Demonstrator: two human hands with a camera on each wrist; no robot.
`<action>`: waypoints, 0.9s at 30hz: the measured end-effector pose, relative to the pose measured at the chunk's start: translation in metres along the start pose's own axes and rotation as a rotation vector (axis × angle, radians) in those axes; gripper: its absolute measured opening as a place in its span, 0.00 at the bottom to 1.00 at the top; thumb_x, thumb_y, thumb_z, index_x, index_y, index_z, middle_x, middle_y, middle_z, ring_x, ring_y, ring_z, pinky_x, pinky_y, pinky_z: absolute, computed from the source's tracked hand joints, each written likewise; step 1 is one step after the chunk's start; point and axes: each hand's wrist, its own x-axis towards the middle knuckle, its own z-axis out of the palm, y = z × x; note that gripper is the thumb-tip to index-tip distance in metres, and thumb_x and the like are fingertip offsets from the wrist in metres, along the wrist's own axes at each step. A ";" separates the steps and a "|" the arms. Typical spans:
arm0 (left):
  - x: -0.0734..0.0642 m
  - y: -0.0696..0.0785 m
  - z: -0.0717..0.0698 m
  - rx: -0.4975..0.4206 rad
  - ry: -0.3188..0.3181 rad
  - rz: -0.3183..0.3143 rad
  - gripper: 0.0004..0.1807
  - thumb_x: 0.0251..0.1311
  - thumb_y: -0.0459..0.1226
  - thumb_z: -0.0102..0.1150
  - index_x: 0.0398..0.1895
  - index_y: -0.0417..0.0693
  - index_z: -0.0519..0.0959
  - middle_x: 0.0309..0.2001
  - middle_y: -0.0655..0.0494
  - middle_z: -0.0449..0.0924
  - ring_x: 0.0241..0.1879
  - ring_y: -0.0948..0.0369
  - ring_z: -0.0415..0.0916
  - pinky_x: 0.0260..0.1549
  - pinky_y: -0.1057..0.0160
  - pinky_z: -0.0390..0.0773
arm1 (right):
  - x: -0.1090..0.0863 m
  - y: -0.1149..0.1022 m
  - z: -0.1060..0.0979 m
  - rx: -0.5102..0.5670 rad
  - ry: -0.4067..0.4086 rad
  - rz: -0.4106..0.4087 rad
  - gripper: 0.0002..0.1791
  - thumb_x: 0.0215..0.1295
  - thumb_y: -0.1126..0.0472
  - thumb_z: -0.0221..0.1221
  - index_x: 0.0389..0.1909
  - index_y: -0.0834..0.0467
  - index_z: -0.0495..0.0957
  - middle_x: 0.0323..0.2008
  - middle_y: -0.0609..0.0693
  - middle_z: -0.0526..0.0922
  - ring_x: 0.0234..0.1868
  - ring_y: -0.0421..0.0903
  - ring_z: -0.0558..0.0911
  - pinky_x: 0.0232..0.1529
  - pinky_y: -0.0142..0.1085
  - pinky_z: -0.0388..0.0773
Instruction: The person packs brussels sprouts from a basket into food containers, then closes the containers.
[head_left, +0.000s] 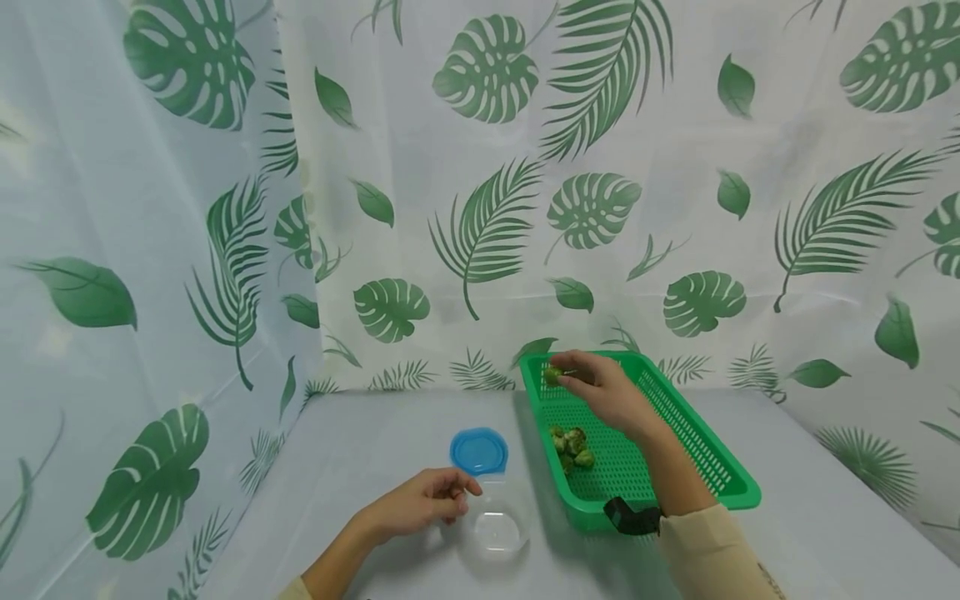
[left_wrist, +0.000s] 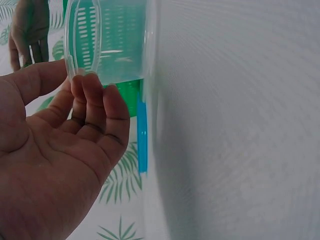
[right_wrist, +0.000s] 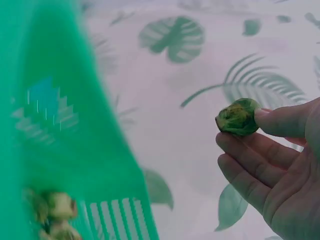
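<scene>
My right hand (head_left: 609,395) is raised over the far end of the green plastic basket (head_left: 738,492). Between thumb and fingertips it pinches one Brussels sprout (right_wrist: 239,118), green with a browned cut end. Several more Brussels sprouts (head_left: 572,448) lie together against the basket's left side. To the left of the basket, a clear plastic container (head_left: 498,533) stands upright on the table without its lid. My left hand (head_left: 420,505) holds that container by its rim, the thumb and fingers at the edge in the left wrist view.
A blue lid (head_left: 478,451) lies flat on the white table (head_left: 330,467), just beyond the clear container. Leaf-patterned sheets (head_left: 420,200) hang behind and along the left side. A black strap-like piece (head_left: 632,517) at my right wrist is over the basket's near rim.
</scene>
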 end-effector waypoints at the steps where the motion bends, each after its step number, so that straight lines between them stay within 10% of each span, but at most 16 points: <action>1: 0.000 -0.001 0.000 0.000 0.001 -0.001 0.17 0.74 0.32 0.55 0.61 0.32 0.76 0.38 0.57 0.76 0.36 0.63 0.73 0.39 0.67 0.77 | -0.003 -0.002 0.003 0.014 0.006 -0.006 0.20 0.81 0.61 0.54 0.68 0.61 0.75 0.63 0.60 0.81 0.62 0.58 0.83 0.60 0.48 0.82; 15: 0.004 -0.003 -0.004 0.027 0.003 0.007 0.18 0.74 0.34 0.55 0.61 0.34 0.77 0.37 0.58 0.76 0.35 0.64 0.73 0.41 0.67 0.77 | -0.015 -0.012 0.033 0.113 0.034 -0.058 0.16 0.80 0.62 0.55 0.63 0.58 0.78 0.56 0.57 0.84 0.53 0.43 0.86 0.51 0.32 0.84; 27: 0.004 -0.003 -0.003 0.037 0.015 -0.004 0.17 0.73 0.33 0.56 0.61 0.34 0.78 0.36 0.59 0.75 0.36 0.62 0.73 0.41 0.66 0.76 | -0.019 -0.004 0.044 0.087 0.023 0.005 0.14 0.78 0.64 0.57 0.61 0.59 0.77 0.54 0.60 0.84 0.52 0.62 0.86 0.47 0.37 0.85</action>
